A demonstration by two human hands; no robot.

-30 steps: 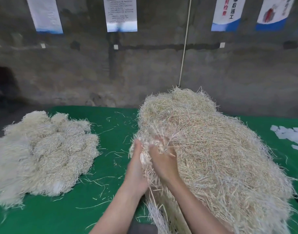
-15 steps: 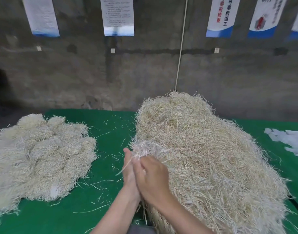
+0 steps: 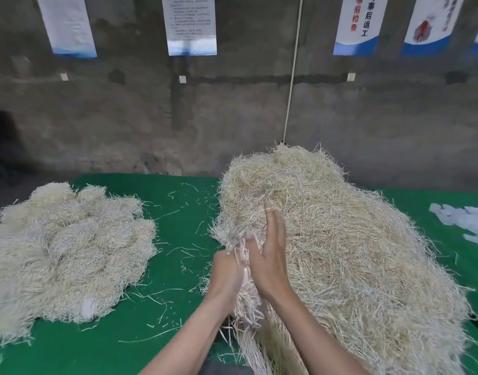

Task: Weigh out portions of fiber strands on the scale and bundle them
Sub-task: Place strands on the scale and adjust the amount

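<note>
A big heap of loose straw-coloured fiber strands covers the right half of the green table. At the heap's near left edge, my left hand grips a tuft of pale strands that hangs down between both hands. My right hand lies with straight fingers against that tuft and the heap's side, fingertips pointing away from me. No scale is in view.
A second pile of paler fiber bundles lies on the table's left side. Stray strands litter the green cloth between the piles. White paper scraps sit at the right edge. A grey wall with hanging posters stands behind.
My right hand, earlier curled over the left around the strands, has straightened and reached forward along the heap. My left hand has stayed at the heap's edge holding the tuft.
</note>
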